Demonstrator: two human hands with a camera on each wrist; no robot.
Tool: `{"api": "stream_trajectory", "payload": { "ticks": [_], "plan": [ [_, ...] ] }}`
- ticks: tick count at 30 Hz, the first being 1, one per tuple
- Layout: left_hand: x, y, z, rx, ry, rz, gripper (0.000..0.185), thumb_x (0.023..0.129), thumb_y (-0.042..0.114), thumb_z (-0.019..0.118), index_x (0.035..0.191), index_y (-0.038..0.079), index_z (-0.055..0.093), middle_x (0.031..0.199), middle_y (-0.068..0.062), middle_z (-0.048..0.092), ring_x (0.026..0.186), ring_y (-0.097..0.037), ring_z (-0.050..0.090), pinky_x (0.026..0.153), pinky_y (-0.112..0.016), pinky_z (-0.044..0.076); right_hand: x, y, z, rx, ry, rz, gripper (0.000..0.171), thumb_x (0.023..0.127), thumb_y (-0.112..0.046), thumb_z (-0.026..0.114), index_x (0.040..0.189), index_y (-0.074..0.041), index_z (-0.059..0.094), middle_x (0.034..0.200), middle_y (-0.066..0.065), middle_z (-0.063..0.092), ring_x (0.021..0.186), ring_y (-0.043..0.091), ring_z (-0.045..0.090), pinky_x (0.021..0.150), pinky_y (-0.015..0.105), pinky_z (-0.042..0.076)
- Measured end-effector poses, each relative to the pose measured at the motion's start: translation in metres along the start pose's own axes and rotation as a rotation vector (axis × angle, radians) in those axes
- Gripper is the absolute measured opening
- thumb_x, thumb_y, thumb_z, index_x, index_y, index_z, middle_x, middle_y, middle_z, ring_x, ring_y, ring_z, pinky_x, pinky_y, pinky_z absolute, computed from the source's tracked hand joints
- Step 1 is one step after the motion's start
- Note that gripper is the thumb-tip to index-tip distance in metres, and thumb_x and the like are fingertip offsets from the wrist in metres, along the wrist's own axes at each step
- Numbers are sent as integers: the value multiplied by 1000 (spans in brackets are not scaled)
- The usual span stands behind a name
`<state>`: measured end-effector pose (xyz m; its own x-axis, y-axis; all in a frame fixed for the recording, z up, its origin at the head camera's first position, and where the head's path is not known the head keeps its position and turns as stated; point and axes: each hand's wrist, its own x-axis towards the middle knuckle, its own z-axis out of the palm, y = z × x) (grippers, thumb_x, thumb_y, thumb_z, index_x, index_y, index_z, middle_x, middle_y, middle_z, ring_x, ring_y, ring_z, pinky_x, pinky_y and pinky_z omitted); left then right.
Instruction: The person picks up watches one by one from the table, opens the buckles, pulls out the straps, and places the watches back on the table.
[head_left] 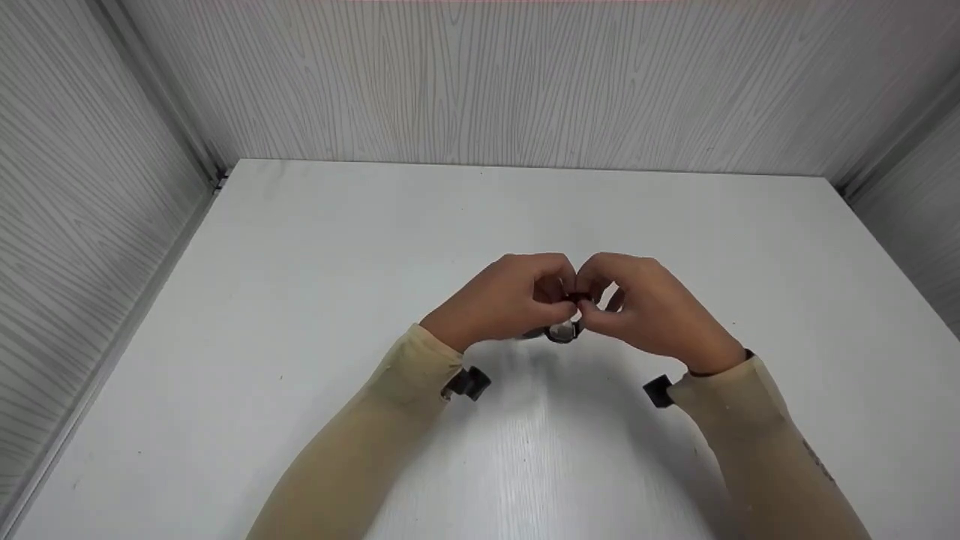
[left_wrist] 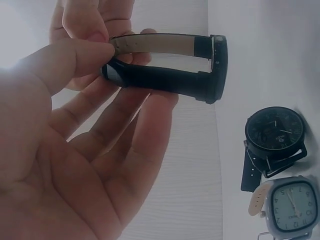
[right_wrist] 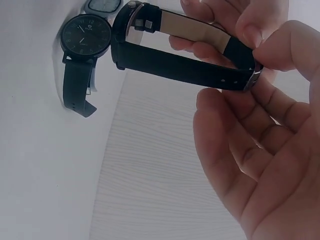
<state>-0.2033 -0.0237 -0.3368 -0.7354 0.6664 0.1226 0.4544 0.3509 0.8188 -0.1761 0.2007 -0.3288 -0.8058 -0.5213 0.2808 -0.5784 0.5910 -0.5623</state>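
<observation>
Between the two hands is a black wristwatch with a beige-lined strap, its strap formed into a loop and its case hanging away from the fingers. The left hand pinches the strap's end between thumb and fingers. From the other side, the right hand pinches the strap near the metal buckle. Fingertips of both hands nearly meet there. In the wrist views the watch's dial is turned away from sight. In the head view the hands cover most of the watch.
On the white table lie a round black-dial watch with a black strap and a squarish pale-dial watch with a beige strap, close together. Wood-grain panels bound the table at back and sides.
</observation>
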Motion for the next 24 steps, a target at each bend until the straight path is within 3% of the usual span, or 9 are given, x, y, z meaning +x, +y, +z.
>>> {"api": "stream_trajectory", "payload": {
  "ticks": [6,10,18,24],
  "plan": [
    [0,1,-1,-9,9,-8,6,95,19,68,101,21,67,89,6,72,84,-9,66,78,-30,52,0,3,1,78,13,-8,23,89,4,68,95,-18,68,91,-13,68,83,10,66,58,28,54],
    [0,1,0,-34,25,-1,7,96,16,67,101,20,65,87,6,71,83,-10,66,78,-30,52,0,4,2,124,44,37,24,88,7,64,92,-17,66,87,-10,66,82,13,65,55,26,50],
    [3,2,0,-52,37,-15,15,94,12,69,107,13,60,92,3,71,86,-10,67,82,-27,53,1,5,-1,98,46,58,20,93,3,66,106,-12,69,92,-3,70,79,13,67,73,29,57],
    [2,1,0,-44,20,-66,22,95,15,69,116,15,62,91,7,75,85,-10,71,78,-30,55,2,3,-1,38,17,47,19,92,-1,68,97,-17,75,93,-10,72,81,9,66,74,30,58]
  ]
}}
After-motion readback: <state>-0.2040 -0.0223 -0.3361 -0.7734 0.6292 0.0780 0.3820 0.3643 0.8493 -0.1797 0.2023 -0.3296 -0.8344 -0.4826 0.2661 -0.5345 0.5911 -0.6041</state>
